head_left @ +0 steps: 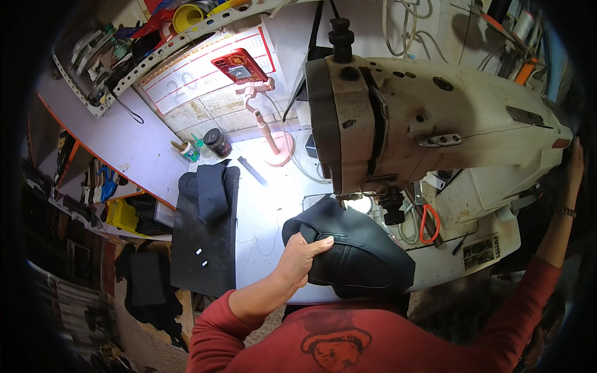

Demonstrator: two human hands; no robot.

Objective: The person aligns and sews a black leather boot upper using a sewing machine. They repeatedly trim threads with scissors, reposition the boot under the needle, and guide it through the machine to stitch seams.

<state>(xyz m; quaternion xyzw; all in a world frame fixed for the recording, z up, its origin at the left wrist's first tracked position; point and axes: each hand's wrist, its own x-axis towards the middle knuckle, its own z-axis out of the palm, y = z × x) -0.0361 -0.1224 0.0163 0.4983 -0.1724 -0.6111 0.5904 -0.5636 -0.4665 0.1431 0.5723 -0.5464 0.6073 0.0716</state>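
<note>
A stitched, curved piece of black leather-like material [367, 255] lies under the needle end of a large, worn beige sewing machine [398, 124]. My left hand [300, 258] grips its left edge, thumb flat on top and fingers curled out of sight beneath. A seam runs across the piece beside the thumb. My right hand [576, 166] reaches to the far right end of the machine, against its dark end. Its fingers are mostly hidden there, so their grip does not show. The needle is hidden by the machine head and the material.
Red-handled scissors [430, 224] lie right of the needle area. Left on the white table, a black board [202, 261] carries folded black pieces [212, 191]. Behind stand a pink phone stand [278, 148] with a red phone [241, 66] and a dark jar [216, 142].
</note>
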